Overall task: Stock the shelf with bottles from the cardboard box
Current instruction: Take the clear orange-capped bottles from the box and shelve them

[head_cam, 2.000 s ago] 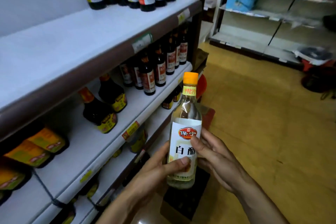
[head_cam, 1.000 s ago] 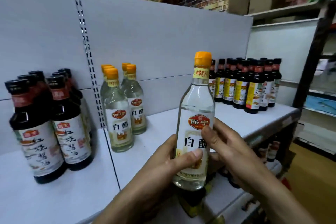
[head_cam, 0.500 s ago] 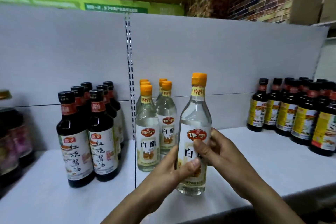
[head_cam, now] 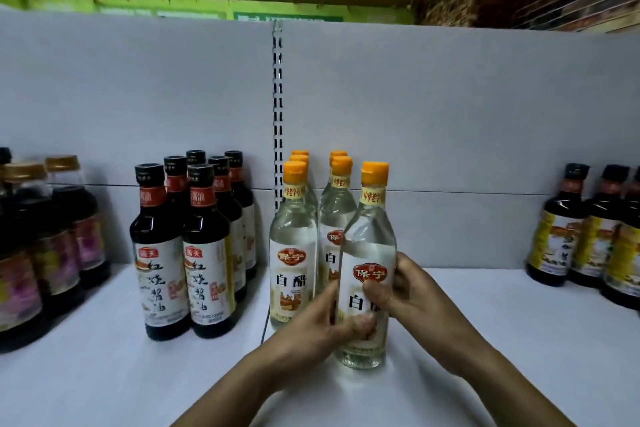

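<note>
Head view: clear vinegar bottle (head_cam: pixel 370 218) upright, its base at the white shelf (head_cam: pixel 519 357), just right of the matching bottles (head_cam: pixel 293 253). Left hand (head_cam: pixel 311 333) and right hand (head_cam: pixel 415 291) grip its label, fingers (head_cam: pixel 377 291) curled round it. Risk: the left knuckles, tight beside the neighbours, could knock them over on withdrawal.

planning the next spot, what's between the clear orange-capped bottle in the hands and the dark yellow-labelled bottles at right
Head view: past the right hand on the clear orange-capped bottle, only bare white shelf until the dark yellow-labelled bottles.
</note>
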